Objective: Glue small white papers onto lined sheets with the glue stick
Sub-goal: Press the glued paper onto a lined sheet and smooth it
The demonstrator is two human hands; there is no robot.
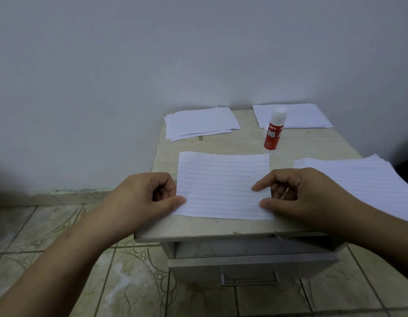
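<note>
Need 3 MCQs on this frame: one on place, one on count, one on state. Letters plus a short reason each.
1. Where does the glue stick stand?
A. beyond the lined sheet, toward the wall
B. inside the drawer
C. on the floor tiles

2. How many separate paper stacks lie on the table besides the lined sheet between the hands?
A. one
B. three
C. five

3. What state is the glue stick in?
A. lying on its side, uncapped
B. held in a hand
C. upright, white cap on, untouched

Answers:
1 A: it stands on the tabletop past the sheet's far right corner.
2 B: the far-left stack, the far-right stack and the near-right stack.
3 C: it stands capped while the left hand and right hand both hold the sheet's edges.
</note>
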